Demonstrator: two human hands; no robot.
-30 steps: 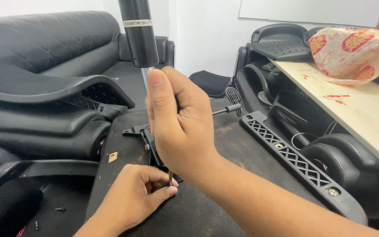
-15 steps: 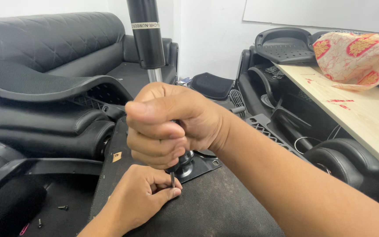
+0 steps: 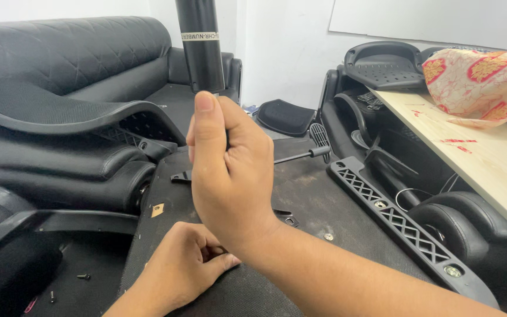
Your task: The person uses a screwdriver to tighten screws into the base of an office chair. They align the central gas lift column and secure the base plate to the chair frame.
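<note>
1. Right hand [image 3: 227, 176] is fisted tight around the lower part of the black gas lift cylinder [image 3: 200, 44], thumb pointing up along it; the gripped section is hidden inside the fist.
2. Cylinder stands upright, rising from the fist out the top of the view, with a pale label band round it.
3. Left hand [image 3: 186, 267] sits below the right wrist, fingers curled and pinched on something small and dark at the seat underside; what it pinches is too hidden to tell.
4. Both hands are over the upturned chair seat base [image 3: 318, 199], flat, dark fabric-covered, in the middle of the view.
5. A thin lever rod with a black paddle end [image 3: 319, 138] sticks out just right of the right hand.
6. A black lattice plastic armrest bracket [image 3: 406, 226] lies along the seat's right edge, with screws in it.
7. Left: curved black chair parts [image 3: 60, 114] and a black quilted sofa [image 3: 66, 47].
8. Loose screws [image 3: 83, 276] on the floor at lower left.
9. Right: wooden tabletop [image 3: 488, 164] with a red-patterned cloth bundle [image 3: 482, 76] on it; more black chair parts stacked beyond.
</note>
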